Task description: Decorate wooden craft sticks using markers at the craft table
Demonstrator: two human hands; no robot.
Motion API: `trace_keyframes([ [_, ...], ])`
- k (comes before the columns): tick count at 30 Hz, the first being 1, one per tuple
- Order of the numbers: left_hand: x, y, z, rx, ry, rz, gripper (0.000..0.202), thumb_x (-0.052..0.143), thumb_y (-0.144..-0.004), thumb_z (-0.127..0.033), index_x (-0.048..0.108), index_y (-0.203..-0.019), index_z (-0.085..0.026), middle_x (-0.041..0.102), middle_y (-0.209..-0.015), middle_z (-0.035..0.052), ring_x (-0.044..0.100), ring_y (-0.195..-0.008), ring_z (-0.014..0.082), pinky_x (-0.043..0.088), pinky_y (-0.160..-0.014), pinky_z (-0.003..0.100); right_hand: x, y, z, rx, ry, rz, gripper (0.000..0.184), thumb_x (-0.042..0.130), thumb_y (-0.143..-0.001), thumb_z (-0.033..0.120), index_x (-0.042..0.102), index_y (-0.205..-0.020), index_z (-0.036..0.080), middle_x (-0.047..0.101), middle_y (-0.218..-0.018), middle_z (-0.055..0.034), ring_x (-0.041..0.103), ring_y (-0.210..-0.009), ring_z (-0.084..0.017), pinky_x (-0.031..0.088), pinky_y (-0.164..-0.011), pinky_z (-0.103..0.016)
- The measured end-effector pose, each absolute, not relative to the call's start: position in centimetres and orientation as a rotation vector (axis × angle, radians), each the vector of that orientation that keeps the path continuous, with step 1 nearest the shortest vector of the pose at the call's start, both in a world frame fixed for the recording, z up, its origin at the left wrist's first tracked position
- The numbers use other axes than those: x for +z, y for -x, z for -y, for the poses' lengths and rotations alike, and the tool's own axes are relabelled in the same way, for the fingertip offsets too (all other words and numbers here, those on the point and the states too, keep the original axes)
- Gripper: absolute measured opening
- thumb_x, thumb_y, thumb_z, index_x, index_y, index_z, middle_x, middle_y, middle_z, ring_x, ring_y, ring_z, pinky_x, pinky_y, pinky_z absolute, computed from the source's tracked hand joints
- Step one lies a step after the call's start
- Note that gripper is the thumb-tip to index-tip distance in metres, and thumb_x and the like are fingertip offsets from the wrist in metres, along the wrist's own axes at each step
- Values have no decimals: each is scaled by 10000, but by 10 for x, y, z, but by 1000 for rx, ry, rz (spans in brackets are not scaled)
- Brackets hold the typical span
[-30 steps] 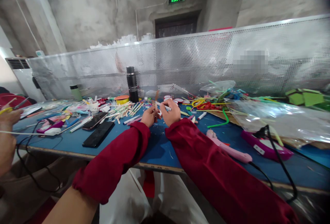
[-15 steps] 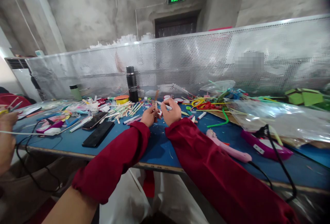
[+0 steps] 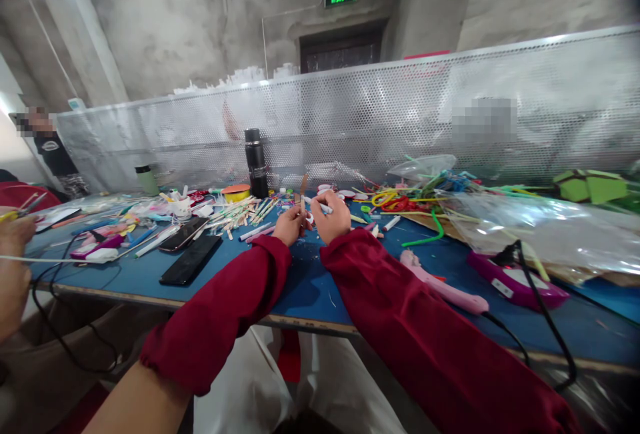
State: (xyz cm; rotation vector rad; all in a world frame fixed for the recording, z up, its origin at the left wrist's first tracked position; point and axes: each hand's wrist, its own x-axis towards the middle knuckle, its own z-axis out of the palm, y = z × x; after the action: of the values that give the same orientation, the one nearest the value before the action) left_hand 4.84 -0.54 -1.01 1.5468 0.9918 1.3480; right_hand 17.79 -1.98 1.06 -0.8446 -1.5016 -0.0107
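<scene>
Hands meet over a blue table [image 3: 310, 287], working a small stick.
Left hand [image 3: 289, 225] pinches a thin brown stick [image 3: 303, 202] that rises upright from its fingertips; right hand [image 3: 331, 218] is curled narrow just beside it, seemingly gripping a white tube [image 3: 324, 208], though this is small and blurred. Loose sticks [image 3: 240, 211] lie beyond the left fingers; a black flask [image 3: 256, 163] stands farther off.

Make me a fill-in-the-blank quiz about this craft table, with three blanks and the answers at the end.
1. Both of the person's forearms wear dark ___ sleeves.
2. The tall black flask stands upright in front of a perforated ___ screen.
3. Two dark phones lie flat on the ___ tabletop, off to the side of the left hand, while the right hand holds a small white stick.

Answers: red, metal, blue
</scene>
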Motion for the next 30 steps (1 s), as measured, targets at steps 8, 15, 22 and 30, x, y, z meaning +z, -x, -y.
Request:
trace_keyframes([
  [8,-11,-48,5,1341,-1562,-994,135,551,-879,-240,529,-764,-175,600,-518,-37,419,-333,64,290,-381,194,10,-178,20,-12,850,1483,122,532,-845,273,557,-732,234,612,-705,6,559,-697,-160,431,-679,-292],
  [15,-11,-48,5,1341,-1571,-1006,120,565,-872,-248,546,-778,-175,604,-529,-36,426,-340,65,294,-399,199,10,-178,20,-19,859,1492,126,537,-839,274,564,-723,232,611,-694,14,556,-682,-155,425,-673,-290],
  [22,-10,-49,5,1327,-1574,-1005,118,526,-883,-222,529,-772,-183,606,-536,-30,429,-348,76,290,-400,210,9,-178,18,-31,872,1506,125,538,-844,274,557,-728,231,616,-704,8,549,-676,-155,413,-654,-290],
  [30,-7,-49,11,1315,-1573,-1014,139,554,-875,-261,538,-766,-176,617,-558,-16,423,-361,71,296,-409,207,8,-179,15,-52,894,1465,130,542,-848,287,564,-728,242,629,-716,12,568,-678,-157,408,-642,-291],
])
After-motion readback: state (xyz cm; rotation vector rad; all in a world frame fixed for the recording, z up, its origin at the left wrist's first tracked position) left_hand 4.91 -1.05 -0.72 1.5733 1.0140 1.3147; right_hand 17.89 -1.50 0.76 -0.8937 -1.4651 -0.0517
